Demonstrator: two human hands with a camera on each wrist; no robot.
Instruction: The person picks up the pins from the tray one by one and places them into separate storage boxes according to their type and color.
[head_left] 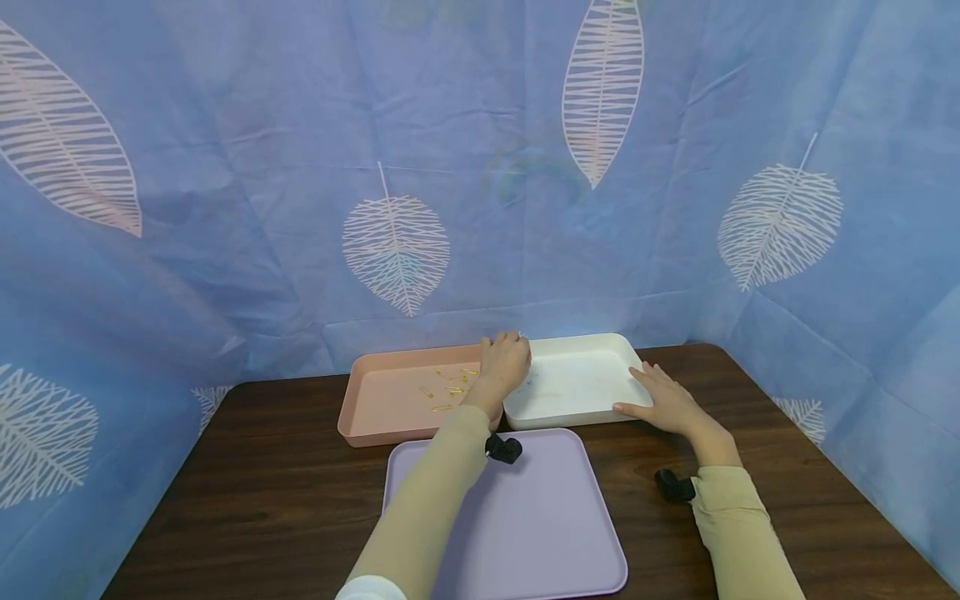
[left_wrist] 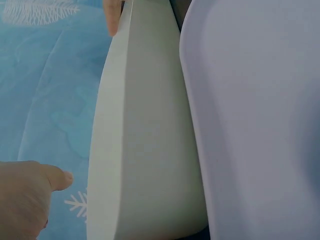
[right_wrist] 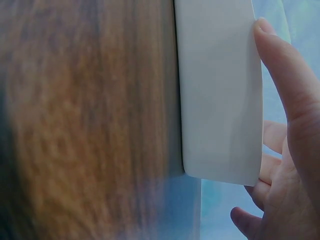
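Observation:
My left hand (head_left: 506,367) is over the side where the pink tray (head_left: 382,404) meets the white tray (head_left: 577,379). Its fingers bend away from the head camera, and whether they hold anything is hidden. In the left wrist view the left thumb and part of the hand (left_wrist: 27,195) show beside the white tray's wall (left_wrist: 155,120). Several small gold pieces (head_left: 454,389), safety pins by their look, lie in the pink tray. My right hand (head_left: 667,402) rests at the white tray's right front corner, fingers spread; its thumb touches the rim in the right wrist view.
A lavender tray (head_left: 540,517) lies in front of the other two, partly under my left forearm. All three trays are on a dark wooden table (head_left: 247,492). A blue curtain (head_left: 480,250) with white leaf prints hangs behind and at both sides.

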